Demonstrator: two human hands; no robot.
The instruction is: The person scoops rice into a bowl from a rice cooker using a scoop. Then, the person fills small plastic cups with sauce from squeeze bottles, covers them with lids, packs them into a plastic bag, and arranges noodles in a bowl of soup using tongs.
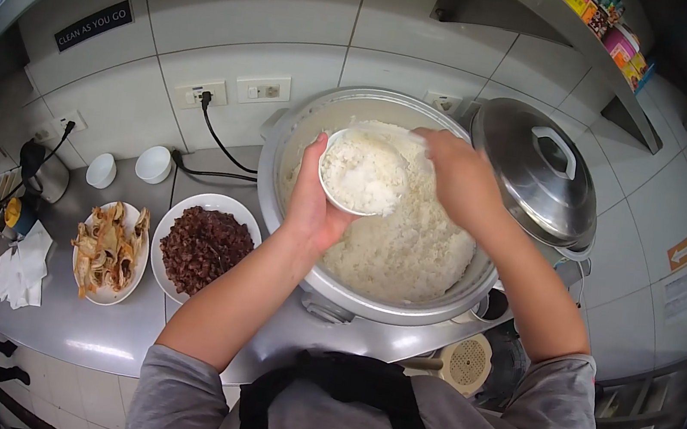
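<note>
My left hand is wrapped round a white bowl, tilted over the large metal rice pot. Cooked white rice fills the bowl. Close to the bowl's right side, my right hand is closed and slightly blurred. Something pale reaches from its fingers toward the bowl's rim, but I cannot make out what it is. More white rice lies in the pot below both hands.
Left of the pot stand a dish of dark, crumbly food and a plate of dried, golden-brown pieces. Two small white bowls sit near the wall. A metal lid rests at the right. A shelf overhangs the counter.
</note>
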